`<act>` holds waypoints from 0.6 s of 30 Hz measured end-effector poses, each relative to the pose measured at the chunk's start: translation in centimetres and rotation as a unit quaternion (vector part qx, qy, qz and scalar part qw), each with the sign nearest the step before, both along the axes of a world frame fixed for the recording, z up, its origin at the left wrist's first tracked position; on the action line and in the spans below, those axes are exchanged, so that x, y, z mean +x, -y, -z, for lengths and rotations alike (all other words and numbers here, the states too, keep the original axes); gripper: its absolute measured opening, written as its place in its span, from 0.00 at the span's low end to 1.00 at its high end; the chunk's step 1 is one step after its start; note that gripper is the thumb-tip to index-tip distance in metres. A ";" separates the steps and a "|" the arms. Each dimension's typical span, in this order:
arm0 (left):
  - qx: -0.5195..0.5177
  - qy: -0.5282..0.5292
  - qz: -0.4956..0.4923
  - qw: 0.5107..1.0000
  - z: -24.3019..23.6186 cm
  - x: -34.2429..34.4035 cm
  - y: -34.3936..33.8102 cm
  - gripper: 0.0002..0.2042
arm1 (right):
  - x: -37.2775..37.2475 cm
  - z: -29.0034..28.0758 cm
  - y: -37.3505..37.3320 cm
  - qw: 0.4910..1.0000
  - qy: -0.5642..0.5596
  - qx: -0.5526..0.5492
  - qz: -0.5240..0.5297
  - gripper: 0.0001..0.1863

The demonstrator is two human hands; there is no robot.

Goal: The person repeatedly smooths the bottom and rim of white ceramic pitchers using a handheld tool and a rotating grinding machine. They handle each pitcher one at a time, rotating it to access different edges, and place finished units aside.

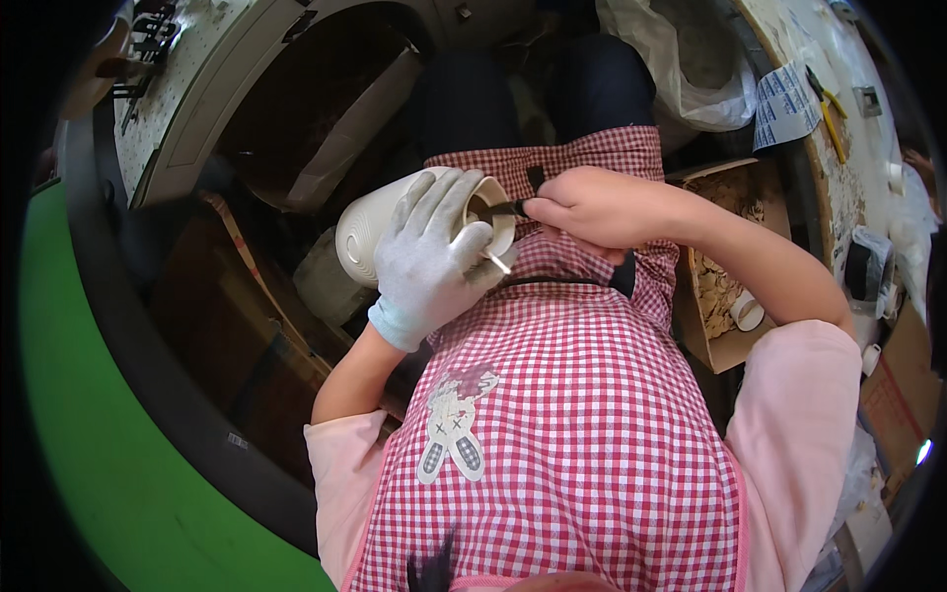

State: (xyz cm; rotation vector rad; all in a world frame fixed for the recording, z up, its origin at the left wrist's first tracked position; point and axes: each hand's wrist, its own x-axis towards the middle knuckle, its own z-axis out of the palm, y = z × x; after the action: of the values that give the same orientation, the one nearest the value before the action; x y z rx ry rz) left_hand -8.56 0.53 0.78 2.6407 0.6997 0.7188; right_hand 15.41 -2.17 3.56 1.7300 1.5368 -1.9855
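Note:
My left hand (424, 242), in a pale grey glove, is wrapped over a cream-white, round plastic container (367, 225) lying on its side above my lap. The container has ridged rings toward its left end, and its open mouth (501, 222) faces right. My bare right hand (592, 209) is closed round a slim black-handled tool (515, 208), which looks like a knife. Its tip reaches into the mouth, where the rim partly hides it. A thin white strip (496, 261) sticks out by the rim, beside my left thumb.
A cardboard box (725, 340) with cream scraps and a small white ring-shaped piece (747, 312) stands at my right. Yellow-handled pliers (834, 128) lie on the worn bench (789, 39). A clear plastic bag (681, 59) is ahead, and a grey machine (222, 74) stands at far left.

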 end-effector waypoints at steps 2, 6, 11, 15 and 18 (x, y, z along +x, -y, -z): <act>0.016 -0.021 0.006 1.000 0.3 -0.3 0.7 0.16 | 0.6 0.4 0.6 0.993 -0.088 -0.074 -0.031 0.25; 0.032 -0.060 0.038 0.997 1.2 0.1 2.5 0.16 | 0.2 3.7 1.7 0.944 -0.209 -0.253 0.011 0.22; 0.014 -0.050 -0.031 0.998 1.3 0.1 2.4 0.17 | -1.1 4.8 0.6 0.843 -0.347 -0.398 0.102 0.22; 0.025 0.009 -0.088 0.996 -0.9 -1.3 -0.1 0.18 | 0.1 2.8 -0.6 0.909 -0.354 -0.207 0.072 0.24; -0.102 0.255 -0.168 0.947 -2.9 -3.6 -4.3 0.19 | 7.5 1.1 -1.7 0.949 -0.218 0.135 0.186 0.17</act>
State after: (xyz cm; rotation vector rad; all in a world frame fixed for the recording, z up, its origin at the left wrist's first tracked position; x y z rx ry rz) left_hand -12.18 4.85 3.70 2.0354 1.0044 1.2844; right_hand 22.95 -0.51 2.43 1.8870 1.7902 -2.5953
